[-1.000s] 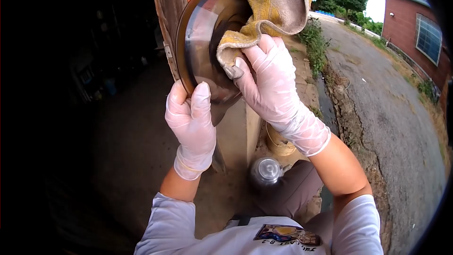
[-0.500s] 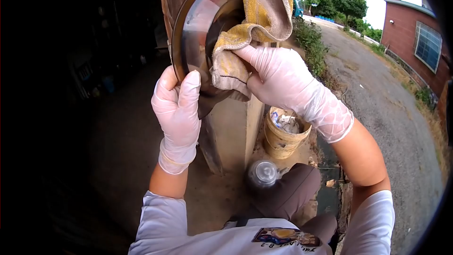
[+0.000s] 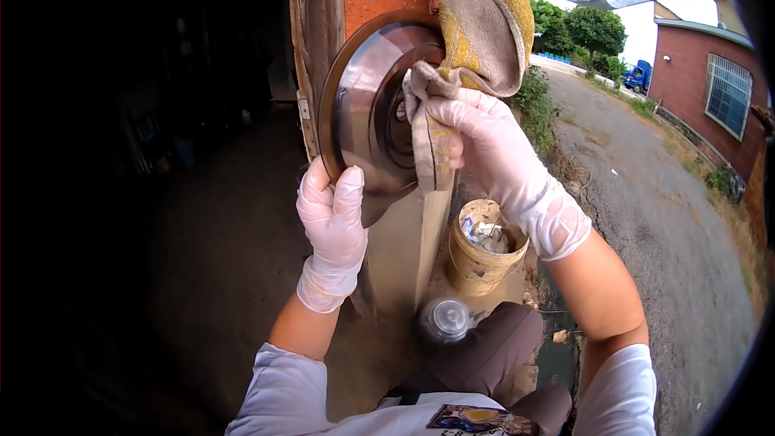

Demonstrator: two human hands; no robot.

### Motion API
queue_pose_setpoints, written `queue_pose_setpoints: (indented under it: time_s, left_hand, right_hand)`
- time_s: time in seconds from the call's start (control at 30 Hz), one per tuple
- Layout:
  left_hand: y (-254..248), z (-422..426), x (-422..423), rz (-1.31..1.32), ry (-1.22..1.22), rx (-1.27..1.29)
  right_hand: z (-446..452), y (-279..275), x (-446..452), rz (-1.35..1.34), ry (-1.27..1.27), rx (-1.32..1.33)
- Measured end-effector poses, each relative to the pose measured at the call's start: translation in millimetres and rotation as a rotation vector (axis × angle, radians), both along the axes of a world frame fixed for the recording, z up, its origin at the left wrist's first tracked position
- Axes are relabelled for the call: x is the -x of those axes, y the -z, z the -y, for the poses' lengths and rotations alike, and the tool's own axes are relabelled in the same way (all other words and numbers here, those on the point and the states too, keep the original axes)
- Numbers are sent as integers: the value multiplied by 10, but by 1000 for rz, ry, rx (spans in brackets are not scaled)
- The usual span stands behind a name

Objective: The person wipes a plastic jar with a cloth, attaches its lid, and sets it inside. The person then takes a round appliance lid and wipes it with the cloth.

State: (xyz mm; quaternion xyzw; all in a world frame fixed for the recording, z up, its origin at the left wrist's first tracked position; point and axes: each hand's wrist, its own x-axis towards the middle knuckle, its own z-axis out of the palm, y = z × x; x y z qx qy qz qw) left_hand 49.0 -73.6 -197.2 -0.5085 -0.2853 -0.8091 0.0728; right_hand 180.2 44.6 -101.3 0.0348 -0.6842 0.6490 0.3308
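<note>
My left hand [image 3: 333,214], in a thin white glove, pinches the lower left rim of a shiny dark-brown round plate [image 3: 355,125]. Rings show on its face, which is tilted towards the right; whether it is a plate or a lid I cannot tell. A yellow and grey-beige towel [image 3: 488,28] hangs from above on the right. My right hand [image 3: 488,141], gloved too, is closed on the bunched lower end of this towel. That end lies in front of the plate's right side, close to its centre, and hides part of it.
Behind the plate stands a brick and plaster pillar [image 3: 379,8] with a wooden post [image 3: 323,48]. Below are a dirty yellowish bucket [image 3: 476,270] with rubbish in it and a clear plastic container [image 3: 446,320] near my knee. A paved lane [image 3: 646,218] runs along the right.
The plate and my left hand sit lower and further right in view. The towel's end has shifted on the plate, uncovering more of its middle, and my right hand's grip has turned.
</note>
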Motion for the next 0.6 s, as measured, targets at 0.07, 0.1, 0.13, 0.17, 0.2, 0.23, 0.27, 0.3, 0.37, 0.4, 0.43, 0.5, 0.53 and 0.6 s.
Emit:
queue_pose_setpoints:
  time_s: [0.07,0.1,0.13,0.17,0.2,0.23,0.27,0.3,0.37,0.4,0.43,0.5,0.53,0.6]
  left_hand:
    - [-8,23,52,142,227,10]
    - [33,-5,144,151,213,29]
    - [73,-38,169,167,174,19]
    - [82,-63,166,183,136,14]
    - [87,-89,147,197,102,11]
    - [84,-60,121,177,200,35]
    - [19,-28,32,25,261,11]
    - [22,-52,-24,72,121,39]
    - [31,-40,-111,75,29,71]
    - [-4,-20,-170,103,58,48]
    - [-36,2,-231,130,88,24]
    - [-11,89,-278,136,113,49]
    - [-34,193,-347,60,166,94]
    - [-53,270,-374,76,133,76]
  right_hand:
    - [-15,78,-120,-135,85,-8]
    - [27,122,-101,-267,273,-319]
    - [88,165,-88,-394,461,-625]
    - [157,169,-166,-379,659,-917]
    - [279,102,-189,-518,767,-1172]
    - [366,143,-166,-543,700,-1184]
    - [428,131,-126,-563,655,-1265]
    - [446,148,-37,-535,595,-1340]
    - [379,166,147,-655,584,-1305]
    - [344,121,191,-700,577,-1303]
    - [327,57,206,-721,638,-1275]
    - [207,-81,267,-798,735,-1128]
    - [97,-117,304,-820,798,-1019]
    - [-130,-89,288,-710,832,-877]
